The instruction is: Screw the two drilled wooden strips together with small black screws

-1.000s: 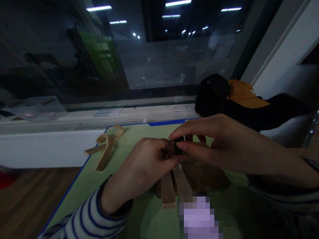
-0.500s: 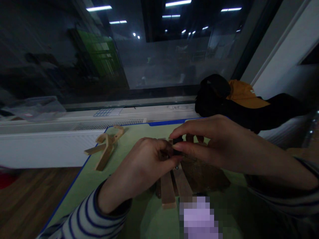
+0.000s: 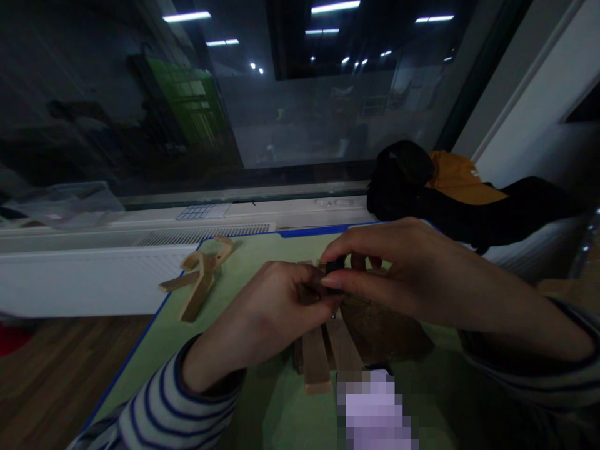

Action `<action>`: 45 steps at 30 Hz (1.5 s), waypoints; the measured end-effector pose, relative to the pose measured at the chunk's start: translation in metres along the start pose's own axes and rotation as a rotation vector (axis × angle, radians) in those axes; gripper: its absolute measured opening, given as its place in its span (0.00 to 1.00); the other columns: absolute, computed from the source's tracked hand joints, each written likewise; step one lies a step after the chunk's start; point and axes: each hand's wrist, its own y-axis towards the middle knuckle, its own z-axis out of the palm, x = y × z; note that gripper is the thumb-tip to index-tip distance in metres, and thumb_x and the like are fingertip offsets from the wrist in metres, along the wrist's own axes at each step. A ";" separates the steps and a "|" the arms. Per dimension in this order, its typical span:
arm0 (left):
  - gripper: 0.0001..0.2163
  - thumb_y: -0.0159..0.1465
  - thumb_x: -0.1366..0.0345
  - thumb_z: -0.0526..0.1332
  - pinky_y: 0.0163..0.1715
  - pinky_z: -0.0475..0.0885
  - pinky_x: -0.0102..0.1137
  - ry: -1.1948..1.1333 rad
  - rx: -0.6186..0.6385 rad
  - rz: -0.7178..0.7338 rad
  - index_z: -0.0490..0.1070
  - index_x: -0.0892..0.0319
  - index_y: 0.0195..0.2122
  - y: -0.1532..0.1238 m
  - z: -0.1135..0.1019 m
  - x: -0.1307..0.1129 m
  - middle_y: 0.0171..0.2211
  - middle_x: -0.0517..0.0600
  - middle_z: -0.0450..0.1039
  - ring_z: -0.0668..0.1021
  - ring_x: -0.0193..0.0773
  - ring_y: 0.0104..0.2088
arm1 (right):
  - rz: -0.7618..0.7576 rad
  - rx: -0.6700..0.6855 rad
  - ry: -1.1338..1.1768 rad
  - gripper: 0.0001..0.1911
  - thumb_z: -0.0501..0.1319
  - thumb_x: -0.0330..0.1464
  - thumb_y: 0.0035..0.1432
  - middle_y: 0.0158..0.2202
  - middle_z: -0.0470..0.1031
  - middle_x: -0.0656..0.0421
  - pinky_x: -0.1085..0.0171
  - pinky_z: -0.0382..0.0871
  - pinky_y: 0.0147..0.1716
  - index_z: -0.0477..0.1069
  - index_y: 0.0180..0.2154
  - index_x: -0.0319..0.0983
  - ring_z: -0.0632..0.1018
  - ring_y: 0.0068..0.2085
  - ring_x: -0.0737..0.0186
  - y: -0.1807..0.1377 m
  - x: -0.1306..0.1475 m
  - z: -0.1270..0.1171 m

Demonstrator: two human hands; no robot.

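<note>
My left hand (image 3: 262, 315) is closed around the upper end of a set of wooden slats (image 3: 323, 356) that lie on a green mat (image 3: 262, 406). My right hand (image 3: 407, 275) pinches a small black piece (image 3: 334, 267) between thumb and forefinger, right against the fingertips of the left hand. The two hands touch over the slats. What lies under the fingers is hidden. Both sleeves are striped.
A loose bundle of wooden pieces (image 3: 199, 278) lies at the mat's far left corner. A white radiator (image 3: 89, 275) runs under the dark window. A black bag with an orange cap (image 3: 450, 181) sits on the sill at the right. A blurred purple patch (image 3: 375, 409) is near the front.
The right thumb and forefinger have turned slightly on the black piece, and both hands have shifted a little. The slats and the wooden bundle have not moved.
</note>
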 end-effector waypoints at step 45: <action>0.06 0.58 0.66 0.59 0.23 0.66 0.23 0.080 -0.038 0.041 0.76 0.56 0.27 0.003 0.002 0.001 0.25 0.42 0.78 0.77 0.32 0.24 | -0.026 0.024 0.005 0.08 0.56 0.33 0.60 0.31 0.73 0.68 0.71 0.59 0.30 0.71 0.41 0.42 0.72 0.31 0.74 0.001 0.002 -0.004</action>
